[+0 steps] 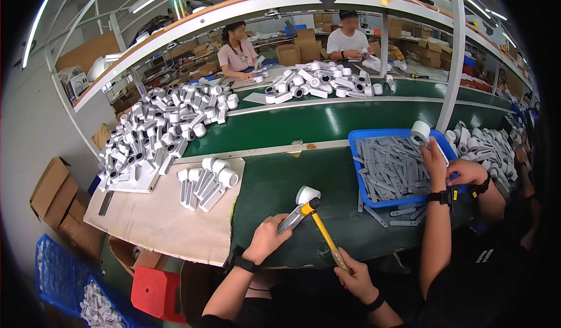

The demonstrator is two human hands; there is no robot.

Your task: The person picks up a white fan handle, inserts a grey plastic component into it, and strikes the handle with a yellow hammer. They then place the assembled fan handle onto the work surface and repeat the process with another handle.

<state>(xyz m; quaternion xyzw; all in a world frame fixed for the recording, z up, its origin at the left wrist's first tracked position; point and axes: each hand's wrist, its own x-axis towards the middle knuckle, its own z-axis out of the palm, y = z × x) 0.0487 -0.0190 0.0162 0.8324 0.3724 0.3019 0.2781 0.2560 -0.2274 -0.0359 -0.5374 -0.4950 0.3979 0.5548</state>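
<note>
My left hand [266,238] is wrapped around the grey handle of a white handheld device with a round head [305,195], just above the green table. A yellow hammer [325,234] with a black-tipped head is in my right hand [357,282], gripped low on its shaft. The hammer's head lies over the device's handle near the round end; whether they touch I cannot tell. To the left, several similar devices [205,183] lie side by side on a beige board [181,228].
Beside me on the right, a co-worker's hands [435,165] hold another device over a blue tray [403,202] of grey strips. Piles of devices [169,115] stand at left and across the green belt [274,126]. A metal post [456,53] rises at right. Two people sit opposite.
</note>
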